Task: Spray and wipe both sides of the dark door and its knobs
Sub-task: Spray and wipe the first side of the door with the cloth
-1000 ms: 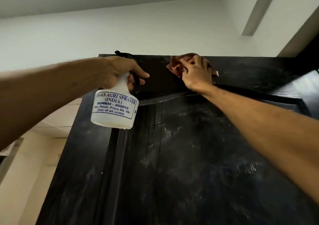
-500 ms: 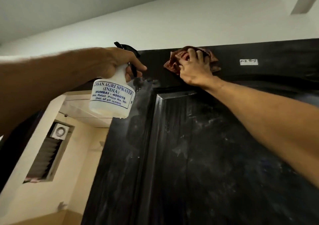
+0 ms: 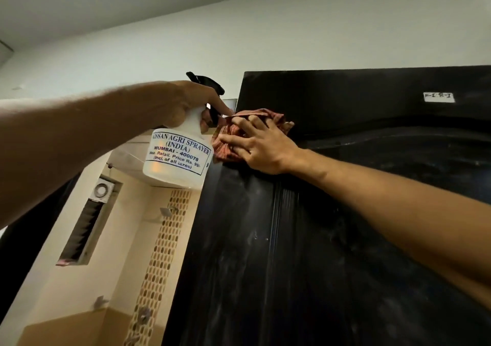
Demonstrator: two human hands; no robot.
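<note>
Upper left corner of the dark door, seen from below. Your left hand grasps the white spray bottle, fingers wrapped round its neck below the black spray head, which sits just beside the door's top left corner. Your right hand presses the bunched reddish cloth against that corner, fingers spread and bent over it. A small white label is stuck on the dark frame above.
</note>
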